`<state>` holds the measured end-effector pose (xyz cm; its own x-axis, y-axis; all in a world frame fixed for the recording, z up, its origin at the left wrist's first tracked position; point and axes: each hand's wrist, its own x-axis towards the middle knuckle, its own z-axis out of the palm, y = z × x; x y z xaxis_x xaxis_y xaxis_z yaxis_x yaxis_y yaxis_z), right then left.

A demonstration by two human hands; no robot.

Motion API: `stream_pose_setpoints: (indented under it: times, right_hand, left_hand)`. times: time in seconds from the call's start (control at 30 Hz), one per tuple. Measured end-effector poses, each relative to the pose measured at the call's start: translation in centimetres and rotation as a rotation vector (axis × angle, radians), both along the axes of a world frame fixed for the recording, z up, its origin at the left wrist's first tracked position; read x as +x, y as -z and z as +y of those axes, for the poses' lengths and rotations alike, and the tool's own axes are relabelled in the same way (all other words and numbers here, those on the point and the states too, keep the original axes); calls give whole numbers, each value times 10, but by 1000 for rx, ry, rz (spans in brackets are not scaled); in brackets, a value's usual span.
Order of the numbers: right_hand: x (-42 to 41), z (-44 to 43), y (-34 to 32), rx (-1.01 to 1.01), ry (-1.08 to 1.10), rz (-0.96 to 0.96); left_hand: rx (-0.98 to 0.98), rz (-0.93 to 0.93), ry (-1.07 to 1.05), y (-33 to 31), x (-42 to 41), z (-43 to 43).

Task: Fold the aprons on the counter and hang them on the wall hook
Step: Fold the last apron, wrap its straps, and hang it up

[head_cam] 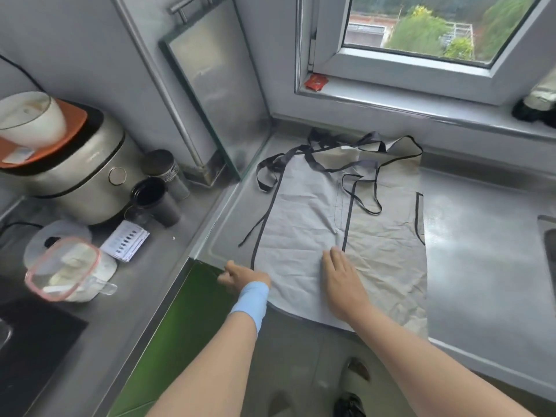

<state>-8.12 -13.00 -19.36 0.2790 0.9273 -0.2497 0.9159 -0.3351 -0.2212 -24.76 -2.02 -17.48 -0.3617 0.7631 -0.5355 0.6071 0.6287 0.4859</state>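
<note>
A pale grey apron (304, 224) with dark trim lies spread on the steel counter (469, 266), partly folded over a beige layer (388, 257). Its dark straps (319, 155) lie tangled at the far end near the wall. My right hand (343, 281) rests flat on the cloth near the front edge, fingers straight. My left hand (237, 275), with a blue band on the wrist, pinches the apron's near left corner at the counter edge. No wall hook is in view.
On the left counter stand a rice cooker (81, 182), two dark cups (156, 200), a lidded plastic container (66, 272) and a card (125, 240). A glass panel (216, 94) leans in the corner. A sink edge (549, 236) shows at right, below the window sill (421, 97).
</note>
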Motion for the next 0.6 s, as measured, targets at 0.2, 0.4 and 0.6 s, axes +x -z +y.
stream_pose_setpoints:
  times: [0.2,0.4,0.6]
  right_hand:
    - [-2,-4,1,-144,88,18]
    - [21,8,-45,69,401,540]
    - [92,6,-144,116,772,1243]
  left_hand:
    - [-326,-422,-161,-6,-17,4]
    - [-181,-689,353,-84,19,5]
    - [-142,-673,971,-122,118,-28]
